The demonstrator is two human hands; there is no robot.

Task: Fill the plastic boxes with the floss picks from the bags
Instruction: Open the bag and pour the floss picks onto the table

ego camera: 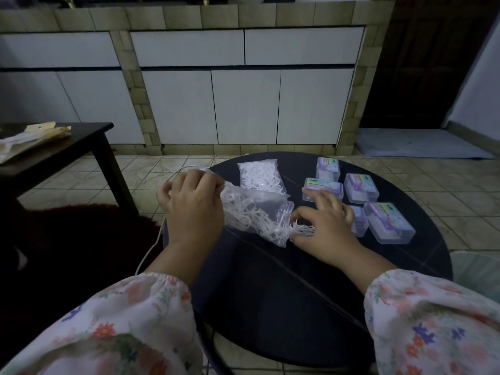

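Note:
A clear plastic bag of white floss picks lies tilted on the round dark table, its mouth to the right. My left hand grips its closed end. My right hand pinches a bunch of floss picks that sticks out of the bag's mouth. A second, full bag lies behind. Several clear plastic boxes with purple labels sit at the right, all with lids down; one is partly hidden by my right hand.
A white cable hangs past the table's left edge. A dark side table with papers stands at the left, over a dark red rug. White cabinets and tiled floor lie behind. A pale bin shows at the right.

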